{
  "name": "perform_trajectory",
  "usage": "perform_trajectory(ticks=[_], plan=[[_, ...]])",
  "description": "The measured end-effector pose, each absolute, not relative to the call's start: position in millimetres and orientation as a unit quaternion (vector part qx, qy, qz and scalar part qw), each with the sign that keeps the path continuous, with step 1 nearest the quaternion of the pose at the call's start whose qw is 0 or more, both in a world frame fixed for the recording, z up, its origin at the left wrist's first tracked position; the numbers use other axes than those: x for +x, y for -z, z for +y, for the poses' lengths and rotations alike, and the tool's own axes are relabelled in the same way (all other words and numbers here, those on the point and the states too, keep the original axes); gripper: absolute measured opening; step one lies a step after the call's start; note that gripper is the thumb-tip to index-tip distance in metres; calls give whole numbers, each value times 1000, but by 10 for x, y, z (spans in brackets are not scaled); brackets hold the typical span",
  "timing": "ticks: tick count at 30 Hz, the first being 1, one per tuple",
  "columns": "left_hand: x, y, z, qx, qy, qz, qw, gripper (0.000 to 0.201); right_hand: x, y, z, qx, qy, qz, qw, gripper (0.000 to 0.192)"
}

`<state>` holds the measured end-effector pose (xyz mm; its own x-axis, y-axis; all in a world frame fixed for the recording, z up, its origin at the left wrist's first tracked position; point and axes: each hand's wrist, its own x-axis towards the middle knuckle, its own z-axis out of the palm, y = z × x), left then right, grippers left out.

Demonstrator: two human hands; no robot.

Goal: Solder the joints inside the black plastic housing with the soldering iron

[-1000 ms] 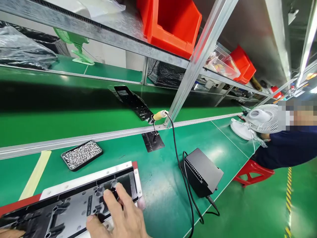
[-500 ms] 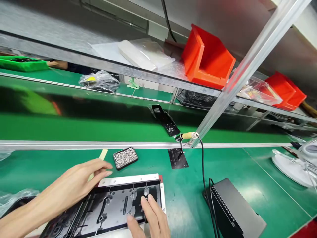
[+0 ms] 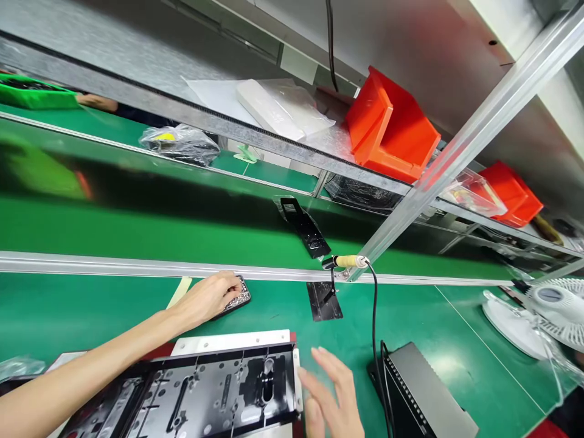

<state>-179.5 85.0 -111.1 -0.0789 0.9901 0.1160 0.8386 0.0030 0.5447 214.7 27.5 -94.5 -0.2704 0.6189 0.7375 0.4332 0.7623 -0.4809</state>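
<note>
**Inspector:** Hands first. Your left hand (image 3: 210, 298) is stretched forward across the bench, forearm running in from the lower left, palm down. Its fingers are curled together over the near end of the screw tray (image 3: 237, 298), fingertips down in the screws. Whether they pinch a screw I cannot tell; the hand covers that spot.

**Operator:** And the right?

**Inspector:** Your right hand (image 3: 333, 398) hangs loose at the bottom edge, palm turned left, fingers slightly spread and gently bent. It holds nothing and touches nothing. It sits just beside the right end of the black plate (image 3: 214, 392).

**Operator:** Where does the plate lie?

**Inspector:** Flat, directly in front of you, on a white board (image 3: 228, 342) whose far rim shows behind it. The tray lies beyond that board, near the metal rail (image 3: 91, 266) that divides your mat (image 3: 68, 310) from the belt (image 3: 137, 231). A strip of tape (image 3: 180, 292) lies on the mat just left of your left hand.

**Operator:** Anything close to the hands?

**Inspector:** An iron (image 3: 344, 262) rests at the rail, right of the tray, over a small black sheet (image 3: 323, 301). Its cord (image 3: 375, 316) drops to a black box (image 3: 424, 395) near your right hand. A fan (image 3: 552, 307) stands at the far right. A black bracket (image 3: 303, 226) lies on the belt. Overhead, the shelf carries two red bins (image 3: 392, 131) and bagged parts (image 3: 278, 109). Your left forearm crosses the plate's left part.
</note>
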Motion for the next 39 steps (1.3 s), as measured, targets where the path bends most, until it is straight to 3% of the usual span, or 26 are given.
perform_trajectory(ticks=[4,8,11,17,20,27,35,39], plan=[[-1758,1083,890,661,-258,687,154,35,2120,705,559,-413,-249,-726,491,36],[-1727,994,876,640,-291,694,157,32,1929,463,1007,-489,-401,-585,508,76],[-1776,901,804,594,-318,718,174,31,1747,406,1382,-515,-394,-509,566,105],[-1646,709,276,545,-369,708,255,54,1518,426,1911,-528,-305,-501,614,124],[-1353,657,-190,557,-395,677,274,64,1421,378,2079,-515,-258,-520,631,111],[-835,711,-719,699,-406,557,190,42,1287,245,2419,-470,-212,-579,631,60],[-808,884,-635,743,-393,514,171,45,1361,-120,2260,-388,-193,-558,708,50],[-831,919,-668,744,-383,515,183,44,1452,-370,1998,-308,-160,-540,767,32]])
